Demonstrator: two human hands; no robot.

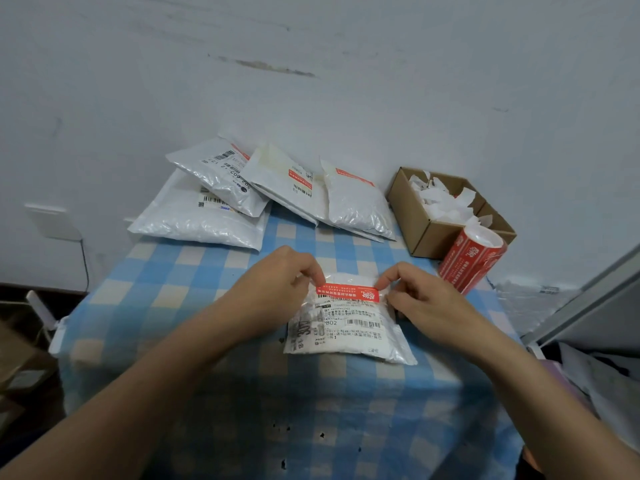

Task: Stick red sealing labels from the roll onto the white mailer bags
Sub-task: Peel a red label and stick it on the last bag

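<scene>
I see a red sealing label (349, 293) stretched over the top edge of a white mailer bag (349, 332). The left hand (277, 282) and right hand (420, 297) each pinch one end, probably to lay it flat. The label roll (471, 263) stands right of this bag, and sealed bags (263, 192) lie behind it.

Two bare forearms, slim and smooth, taper toward narrow wrists; they are uncovered along all their visible length. The left grip (277, 282) and right grip (427, 301) are bare too, each with slender fingers and plainly showing knuckles.
</scene>
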